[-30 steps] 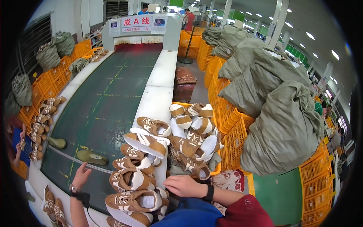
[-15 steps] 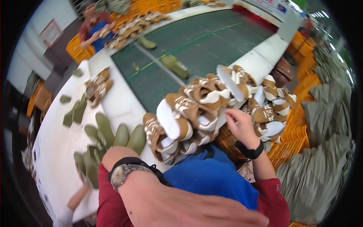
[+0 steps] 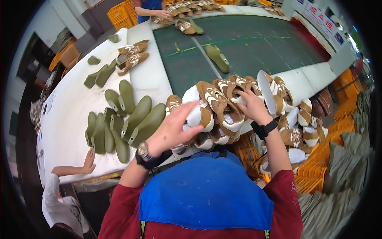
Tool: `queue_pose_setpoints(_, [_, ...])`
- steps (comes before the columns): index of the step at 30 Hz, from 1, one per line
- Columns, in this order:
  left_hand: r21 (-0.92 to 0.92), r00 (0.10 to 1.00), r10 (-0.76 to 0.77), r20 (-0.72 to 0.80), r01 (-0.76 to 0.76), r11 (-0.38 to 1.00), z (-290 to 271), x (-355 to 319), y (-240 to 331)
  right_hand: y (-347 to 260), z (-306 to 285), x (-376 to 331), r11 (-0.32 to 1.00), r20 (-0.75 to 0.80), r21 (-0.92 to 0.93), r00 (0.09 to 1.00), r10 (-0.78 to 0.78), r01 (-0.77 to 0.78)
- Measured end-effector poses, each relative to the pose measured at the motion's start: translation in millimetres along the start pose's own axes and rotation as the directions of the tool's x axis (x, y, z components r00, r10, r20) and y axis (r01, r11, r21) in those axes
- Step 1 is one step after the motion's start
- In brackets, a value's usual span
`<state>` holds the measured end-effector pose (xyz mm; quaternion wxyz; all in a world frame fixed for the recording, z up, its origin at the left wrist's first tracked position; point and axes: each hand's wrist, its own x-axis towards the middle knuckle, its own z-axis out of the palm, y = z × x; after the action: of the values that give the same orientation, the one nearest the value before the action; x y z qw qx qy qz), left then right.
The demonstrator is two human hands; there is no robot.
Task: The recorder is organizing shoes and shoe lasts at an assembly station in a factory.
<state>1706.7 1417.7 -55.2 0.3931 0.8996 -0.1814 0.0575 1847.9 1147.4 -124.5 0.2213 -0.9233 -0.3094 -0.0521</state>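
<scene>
Brown-and-white sneakers [image 3: 217, 97] are stacked in a pile along the near edge of the worktable. At the pile's left side, my left hand [image 3: 171, 129] has its fingers and thumb apart, close against a white-soled sneaker [image 3: 206, 118]. Whether it touches the sole I cannot make out. My right hand [image 3: 254, 106] has its bent fingers at the collar of another brown sneaker [image 3: 230, 88] in the pile. Its fingertips are partly hidden by the shoe. To the left of the pile lie several olive-green shoe lasts [image 3: 137, 119].
A green conveyor belt [image 3: 254, 44] runs beyond the pile, with a lone green last [image 3: 217, 57] on it. Orange crates [image 3: 312, 175] with sneakers stand at the right beside grey cloth [image 3: 344, 167]. A child's hand [image 3: 88, 162] rests on the white table [image 3: 71, 131]. Across the belt, a person [image 3: 153, 12] handles sneakers.
My left hand has risen from in front of my body to the pile. My right hand has reached onto a sneaker there. My view has shifted, and a sneaker now lies beside the far last.
</scene>
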Motion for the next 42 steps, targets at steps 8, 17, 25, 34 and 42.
queue_pose_setpoints(8, [-0.023,0.842,-0.531,-0.097,0.532,0.847,75,0,-48,12,-21,23,0.985,0.231,0.083,0.958,-0.168,0.153])
queue_pose_setpoints(17, [-0.984,0.614,-0.774,-0.154,-0.166,0.064,14,-36,-8,26,-39,24,0.97,0.098,0.184,0.979,-0.179,0.159])
queue_pose_setpoints(25, [-0.984,0.857,-0.5,-0.124,-0.17,-0.046,64,7,27,-80,-55,51,0.75,-0.14,0.603,0.962,-0.235,0.271])
queue_pose_setpoints(34, [0.211,0.955,-0.103,-0.278,0.165,0.963,11,56,23,-90,-28,42,0.91,-0.351,0.308,0.923,-0.16,0.275])
queue_pose_setpoints(42, [0.104,0.981,-0.015,-0.195,0.036,0.994,5,63,-13,-71,-26,26,0.887,-0.421,0.43,0.907,0.03,0.171])
